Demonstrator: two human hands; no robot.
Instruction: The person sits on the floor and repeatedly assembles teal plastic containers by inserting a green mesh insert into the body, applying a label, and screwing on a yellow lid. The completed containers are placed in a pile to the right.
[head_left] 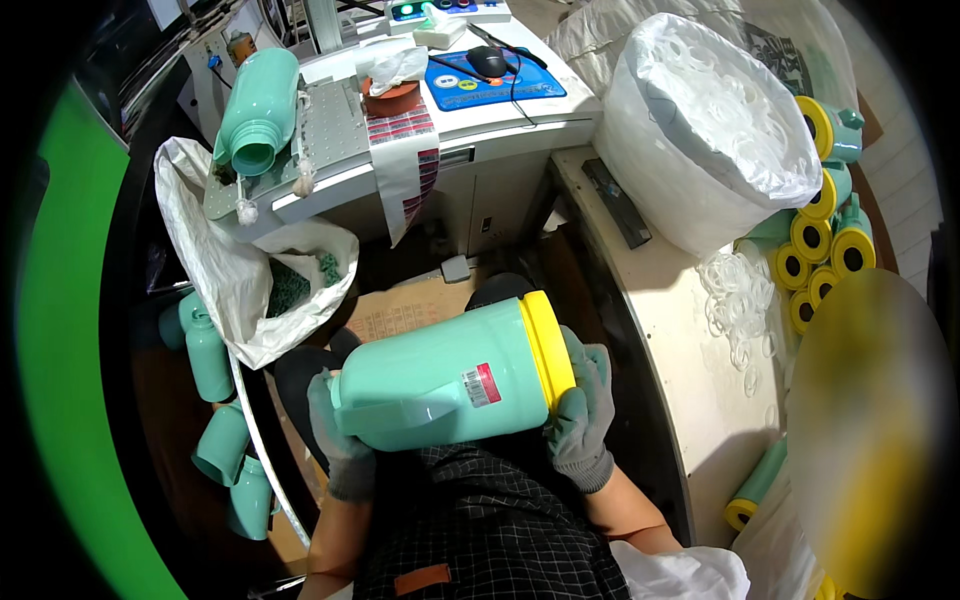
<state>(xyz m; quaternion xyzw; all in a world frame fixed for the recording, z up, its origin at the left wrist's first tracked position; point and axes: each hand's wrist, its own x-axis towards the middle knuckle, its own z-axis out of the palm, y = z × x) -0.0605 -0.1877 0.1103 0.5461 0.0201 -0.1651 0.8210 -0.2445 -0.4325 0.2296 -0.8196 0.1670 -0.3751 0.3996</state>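
A large turquoise plastic jug (430,355) lies sideways across my lap, held between both hands. Its right end carries a yellow ring-shaped base or cap (547,350), and a small red and white barcode sticker (481,385) is on its side. My left hand (338,435), in a grey and green work glove, grips the narrow left end beside the handle. Around the yellow end my right hand (584,410) is closed, gloved the same way. Some fingers of both hands are hidden behind the jug.
A similar turquoise jug (262,105) lies on the machine table, above a white sack (205,265) of green scraps. A label sheet (405,160) hangs over the table edge. At right stand a white bag (690,130) of clear rings, loose rings (740,300) and several yellow-ended jugs (852,250).
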